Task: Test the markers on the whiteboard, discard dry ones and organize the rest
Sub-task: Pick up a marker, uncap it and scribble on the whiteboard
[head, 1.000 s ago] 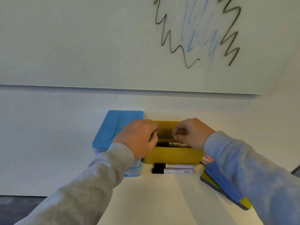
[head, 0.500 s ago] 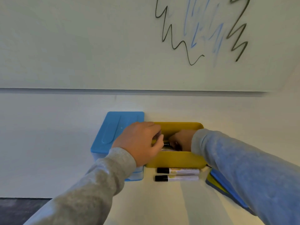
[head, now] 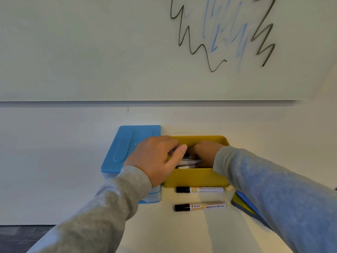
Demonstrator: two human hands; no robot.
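Whiteboard (head: 91, 48) fills the wall ahead of you, carrying black zigzags (head: 189, 37) and faint blue strokes (head: 215, 39) at upper right. Below it, a white tabletop (head: 164, 230) meets the wall, with dark floor (head: 18, 236) at lower left. A blue lidded box (head: 125, 148) sits touching a yellow tray (head: 197, 178) on its right. Your left hand (head: 155, 159) curls over the tray's left end, fingers round a marker; your right hand (head: 206, 154) reaches inside, its fingers hidden, so you cannot tell its grip. White markers (head: 187, 162) lie in the tray. Two black-capped markers lie in front: the nearer marker (head: 199, 207) reads "PILOT Wytebord Marker"; the farther marker (head: 199, 189) is unreadable.
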